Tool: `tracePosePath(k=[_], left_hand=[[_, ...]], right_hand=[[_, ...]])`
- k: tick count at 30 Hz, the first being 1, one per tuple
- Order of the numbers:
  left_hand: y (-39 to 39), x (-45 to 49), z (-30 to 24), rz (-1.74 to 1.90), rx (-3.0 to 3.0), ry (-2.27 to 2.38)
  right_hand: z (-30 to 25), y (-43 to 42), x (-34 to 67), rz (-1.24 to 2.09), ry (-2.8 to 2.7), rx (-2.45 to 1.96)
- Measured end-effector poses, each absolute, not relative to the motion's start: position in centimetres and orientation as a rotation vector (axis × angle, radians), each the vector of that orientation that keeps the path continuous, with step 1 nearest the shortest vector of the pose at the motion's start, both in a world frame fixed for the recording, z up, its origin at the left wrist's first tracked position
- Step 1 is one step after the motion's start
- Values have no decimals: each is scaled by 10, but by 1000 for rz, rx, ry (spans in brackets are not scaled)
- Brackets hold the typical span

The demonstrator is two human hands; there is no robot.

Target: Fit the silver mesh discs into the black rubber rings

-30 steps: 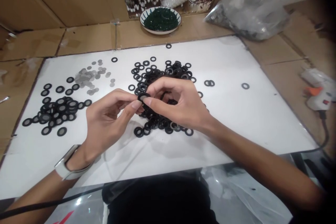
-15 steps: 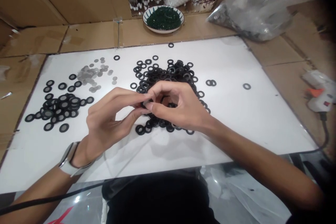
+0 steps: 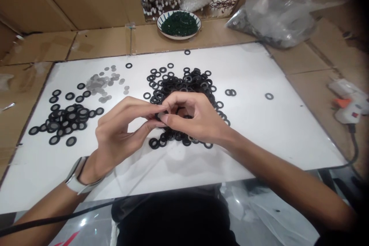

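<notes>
**Barely showing: one ring pinched between two hands**

Far left of frame: filled rings [image 3: 65, 119] heaped on the white board [image 3: 273, 138], dark with grey centres. Lower left, a watch [image 3: 76, 175] on the wrist. Just up and right of the filled rings, loose mesh discs [image 3: 102, 82], thin and grey.

Left of centre, left hand [image 3: 121, 130], curled, thumb and forefinger closed on the ring [image 3: 160, 116]. Held at centre frame, just above the near side of the heap [image 3: 184, 84] of plain black rings. Mostly hidden by fingertips, only a dark sliver on view. Cannot tell whether a disc sits inside it. Right of it, right hand [image 3: 196, 121], closed on the same ring from the other side, fingertips touching the left's.

Probably very light, soft and bendy like rubber, more grippy than slick. Unlikely to break, yet easy to drop or flick off. Likely to squash out of round under a hard pinch. Best taken by the outer rim, thumb and forefinger on opposite edges, hole left clear.

Top centre, bowl [image 3: 179, 24] of dark green bits. Further right, lone ring [image 3: 269, 96] on bare board. Upper right, clear bag [image 3: 276, 15]. Far right edge, glue gun [image 3: 350, 109], off the board.
</notes>
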State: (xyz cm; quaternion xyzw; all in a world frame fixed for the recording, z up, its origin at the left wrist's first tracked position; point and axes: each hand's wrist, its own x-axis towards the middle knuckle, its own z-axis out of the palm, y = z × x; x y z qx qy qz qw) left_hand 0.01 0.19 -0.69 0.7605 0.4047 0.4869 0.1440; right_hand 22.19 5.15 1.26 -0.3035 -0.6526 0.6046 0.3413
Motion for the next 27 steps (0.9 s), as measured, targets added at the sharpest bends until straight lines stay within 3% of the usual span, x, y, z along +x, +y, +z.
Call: tracePosePath(k=[27], left_hand=[[16, -5, -15, 1470, 2295, 901]], right_hand=[[6, 55, 219, 1748, -1589, -767]])
